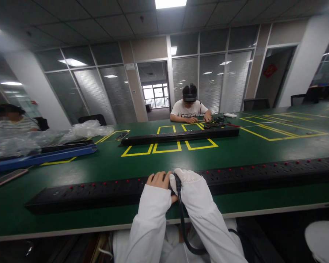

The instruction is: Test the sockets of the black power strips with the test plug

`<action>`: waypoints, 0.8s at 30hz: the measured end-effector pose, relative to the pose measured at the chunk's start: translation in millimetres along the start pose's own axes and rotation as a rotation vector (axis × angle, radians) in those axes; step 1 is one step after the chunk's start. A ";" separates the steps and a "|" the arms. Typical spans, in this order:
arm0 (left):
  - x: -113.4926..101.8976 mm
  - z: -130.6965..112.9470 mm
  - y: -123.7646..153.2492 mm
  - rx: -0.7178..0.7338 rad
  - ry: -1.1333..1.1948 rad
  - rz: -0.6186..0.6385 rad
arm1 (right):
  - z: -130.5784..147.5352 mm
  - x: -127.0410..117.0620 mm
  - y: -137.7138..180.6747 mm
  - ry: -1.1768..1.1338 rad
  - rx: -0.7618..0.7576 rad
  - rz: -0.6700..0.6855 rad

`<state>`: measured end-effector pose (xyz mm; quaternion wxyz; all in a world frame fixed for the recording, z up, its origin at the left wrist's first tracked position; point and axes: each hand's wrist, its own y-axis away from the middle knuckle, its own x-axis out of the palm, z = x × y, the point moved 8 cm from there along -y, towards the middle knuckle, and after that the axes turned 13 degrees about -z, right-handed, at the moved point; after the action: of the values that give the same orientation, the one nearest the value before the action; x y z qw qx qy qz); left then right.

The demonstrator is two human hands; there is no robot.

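Note:
A long black power strip (93, 193) with a row of red dots along its top lies across the table in front of me. My left hand (159, 181), bare, is wrapped over the strip's middle, its fingers on the far side and the thumb on the near side. Close beside it, my right hand (188, 177) wears a white glove and is closed around the end of a thick black cable (183, 219). The cable's ribbed collar shows at the thumb, and the rest loops down past the table edge. What its end meets under the fingers is hidden.
Farther back lies a second black power strip (181, 136) across yellow tape outlines. A person (190, 107) works with their hands opposite. At left are plastic wrap (79, 132), a blue channel (44, 157) and a phone (8, 179); another person sits beyond.

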<state>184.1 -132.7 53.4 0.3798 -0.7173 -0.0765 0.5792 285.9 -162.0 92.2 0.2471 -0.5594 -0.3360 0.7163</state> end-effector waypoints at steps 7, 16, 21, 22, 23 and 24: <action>-1.5 -1.8 -1.1 0.018 -0.022 0.025 | -0.1 -0.5 0.3 -0.025 0.012 0.031; -2.4 -2.3 -1.3 0.009 -0.019 0.027 | 0.5 -0.7 -0.5 -0.035 0.019 0.072; -2.3 -2.2 -0.5 0.007 -0.012 0.011 | 0.3 0.4 -1.3 -0.028 0.029 0.074; -2.0 -1.9 -0.3 0.005 -0.011 0.008 | 0.3 0.5 -1.4 -0.027 0.029 0.073; -1.8 -1.7 -0.2 0.005 -0.010 0.005 | 0.4 0.5 -1.4 -0.027 0.028 0.072; -1.6 -1.6 -0.1 0.006 -0.010 0.002 | 0.5 0.3 -1.4 -0.027 0.026 0.070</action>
<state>185.0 -134.3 54.7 0.3810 -0.7133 -0.0757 0.5834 285.3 -160.9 93.1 0.2245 -0.5576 -0.3101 0.7365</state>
